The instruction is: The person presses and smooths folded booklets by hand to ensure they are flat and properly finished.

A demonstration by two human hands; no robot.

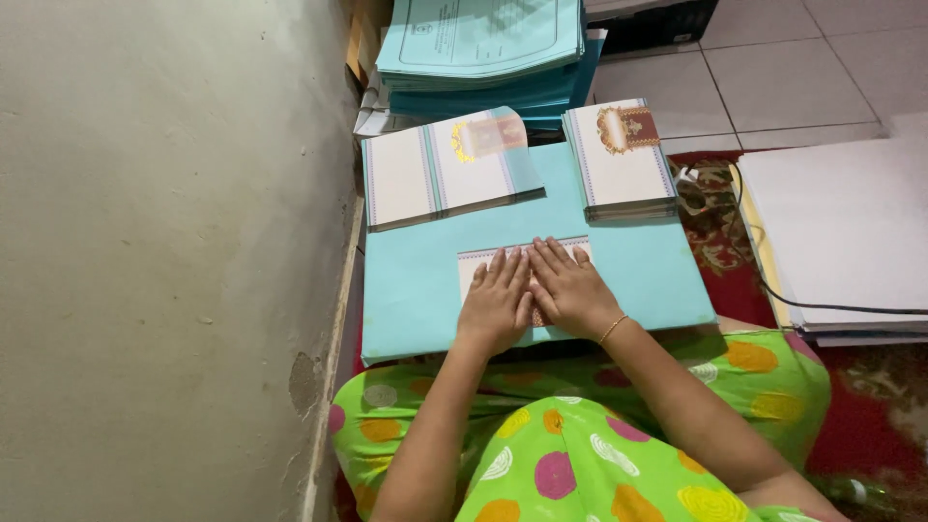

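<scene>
My left hand point(496, 302) and my right hand point(571, 289) lie flat, side by side, pressing on a white card with a patterned border point(474, 261). The card rests on a large light-blue sheet point(425, 280) across my lap. Both palms face down with fingers together; they cover most of the card. A thin gold bracelet point(612, 329) circles my right wrist.
Beyond the blue sheet lie a spread of white ornate cards point(435, 169) on the left and a neat stack of them point(623, 155) on the right. A pile of blue folders point(483, 48) stands behind. White paper stacks point(841, 232) and a black cable point(773, 290) lie right. A wall point(164, 242) is on the left.
</scene>
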